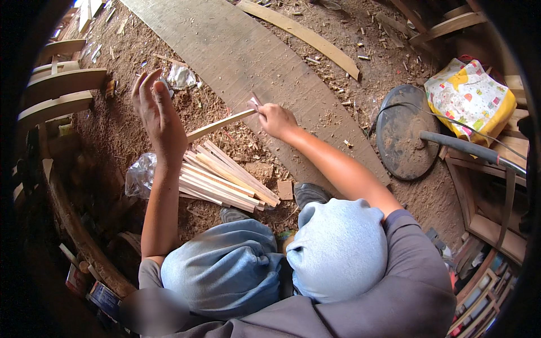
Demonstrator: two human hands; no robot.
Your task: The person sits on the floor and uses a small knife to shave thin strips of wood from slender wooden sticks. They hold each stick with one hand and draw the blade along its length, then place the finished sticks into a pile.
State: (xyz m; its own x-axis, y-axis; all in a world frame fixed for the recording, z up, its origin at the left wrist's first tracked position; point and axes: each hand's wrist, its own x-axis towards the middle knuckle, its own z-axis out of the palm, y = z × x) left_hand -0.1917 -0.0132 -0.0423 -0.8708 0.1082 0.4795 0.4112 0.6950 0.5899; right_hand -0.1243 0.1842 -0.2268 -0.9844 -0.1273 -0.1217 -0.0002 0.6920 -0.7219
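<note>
Left hand (160,117): raised, unclenched, nothing seen held.
Right hand (277,119): clenched on the strip (222,124)'s end.
Strip: slanted between hands, its length apparently left exposed.
Sticks (225,176): piled near shoes (310,194), presumably for reach.

Brown floor (104,138) beneath pale wooden strips (225,177), a long board (242,50), crumpled clear plastic (140,174).

So my one pale, thin wood strip (221,125) sits at a slant, upper end at my right hand (276,120), lower end dropping out of sight by my left hand's (158,112) wrist. There's a folded reddish-brown piece (255,102) pinched at that upper end. Similar loose strips (225,177) lie fanned below, on the ground.
</note>
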